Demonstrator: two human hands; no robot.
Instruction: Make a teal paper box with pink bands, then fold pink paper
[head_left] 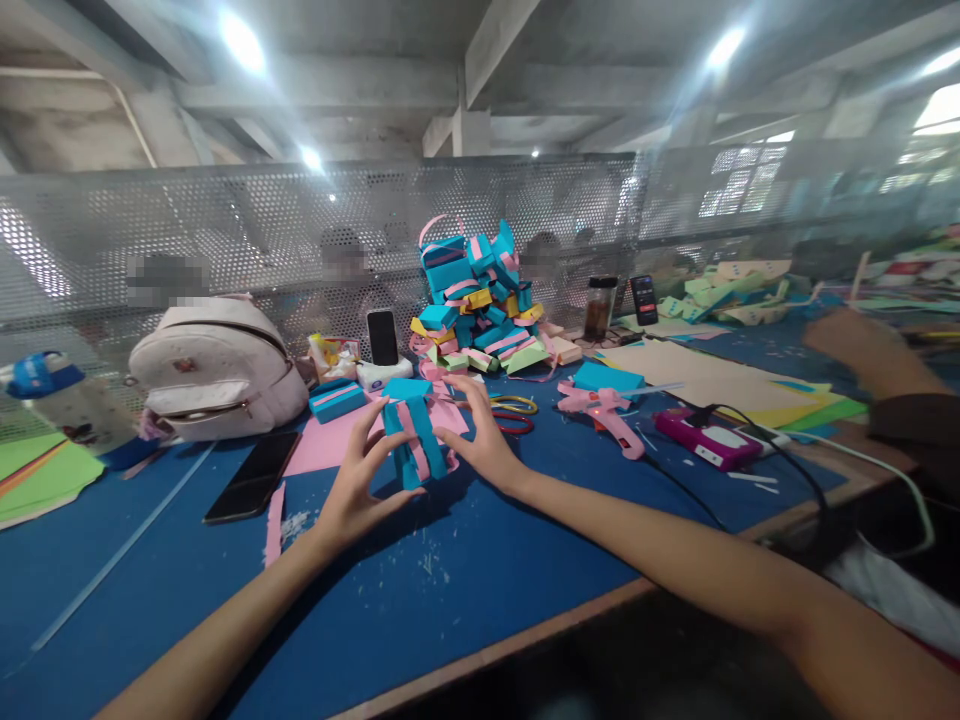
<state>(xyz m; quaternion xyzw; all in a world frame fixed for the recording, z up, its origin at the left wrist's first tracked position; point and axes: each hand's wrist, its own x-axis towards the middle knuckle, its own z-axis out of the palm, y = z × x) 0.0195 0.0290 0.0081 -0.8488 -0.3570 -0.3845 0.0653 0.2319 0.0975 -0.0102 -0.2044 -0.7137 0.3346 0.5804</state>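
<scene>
A small blue paper box (403, 450) with a pink paper strip across it is held between my two hands, tilted above the blue table. My left hand (360, 485) grips its left side, with the thumb low and the fingers spread over the front. On the other side, my right hand (480, 440) presses the box with its thumb and fingers. Under and behind the box lies a sheet of pink paper (322, 445). Just right of my right hand are scissors (517, 408) with red and yellow handles. A pink glue gun (607, 415) rests further right.
Behind stands a pile of blue, pink and yellow paper pieces (487, 300). A white backpack (217, 370), a bottle (75, 410) and a black phone (253, 478) are at left. A purple device (705, 438) with cables lies at right, near another person's arm (874, 355).
</scene>
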